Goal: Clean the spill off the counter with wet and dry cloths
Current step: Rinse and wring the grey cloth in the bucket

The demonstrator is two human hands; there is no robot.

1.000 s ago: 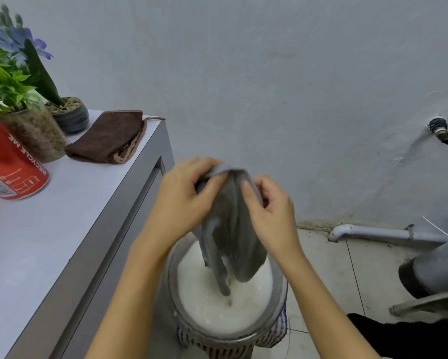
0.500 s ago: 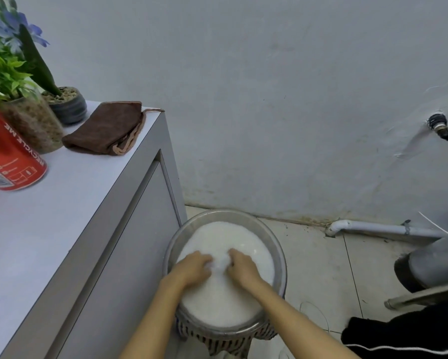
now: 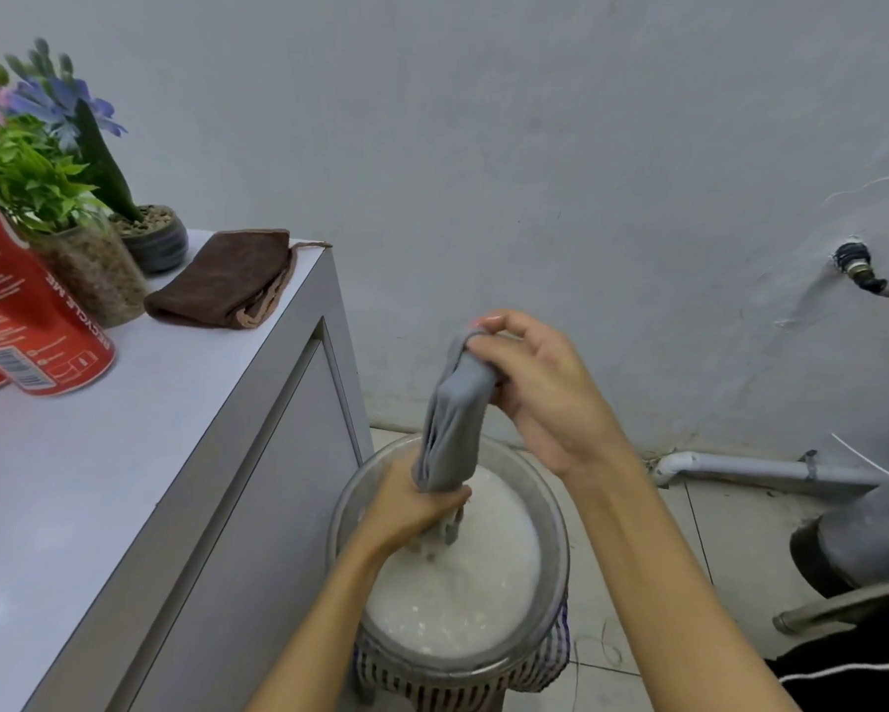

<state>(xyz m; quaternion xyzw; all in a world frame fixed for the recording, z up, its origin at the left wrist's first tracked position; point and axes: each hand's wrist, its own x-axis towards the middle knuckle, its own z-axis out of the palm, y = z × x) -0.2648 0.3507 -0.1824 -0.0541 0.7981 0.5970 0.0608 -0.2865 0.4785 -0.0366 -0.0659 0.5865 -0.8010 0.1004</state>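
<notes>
The grey cloth [image 3: 452,423] is held upright above the bowl [image 3: 552,511] of milky white water, gathered into a twisted rope. The right hand [image 3: 545,398] grips its upper end, fingers curled round the bunched fabric. The left hand [image 3: 414,506] clenches the lower end just over the water surface, with the cloth tail showing below the fist. The bowl sits on a striped stool [image 3: 457,680] on the tiled floor, just beside the counter [image 3: 123,454]. On the counter, a folded brown cloth [image 3: 226,277] lies near the far corner, untouched, next to a small dark plant pot [image 3: 157,244], a glass planter [image 3: 92,269] and a red can [image 3: 31,310].
</notes>
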